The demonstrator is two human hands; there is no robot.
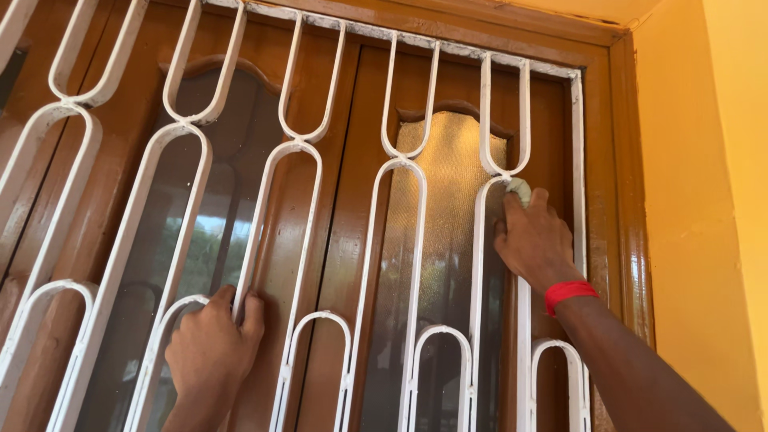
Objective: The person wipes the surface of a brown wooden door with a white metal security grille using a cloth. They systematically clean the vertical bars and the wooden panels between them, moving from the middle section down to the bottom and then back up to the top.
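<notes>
Head view, looking up at a brown wooden window (336, 240) behind a white metal grille (296, 152).

Right hand (534, 240): fingers curled tight around a small pale cloth (519, 189), which shows only as a wad just above the fingertips. The wad is pressed where two loops of the grille meet, in front of the frosted glass pane (448, 240). A red wristband (570, 293) sits just below the hand.

Left hand (210, 352): fingers wrapped around a lower curved bar of the grille, closed on it, thumb side toward the darker left pane (200, 232). It appears to act as a brace.

Risks, judged from this pose:
- The cloth is bunched small; most of it is hidden in the fist, so fingertips could rub bare metal and slip off the narrow bar.
- Gaps between loops beside the right fingers are tight; knuckles could catch or jam there.
- A hard push past the bar would bring the fingers against the glass behind.
- If the left grip loosens on the smooth painted bar, balance while reaching up would suffer.
</notes>
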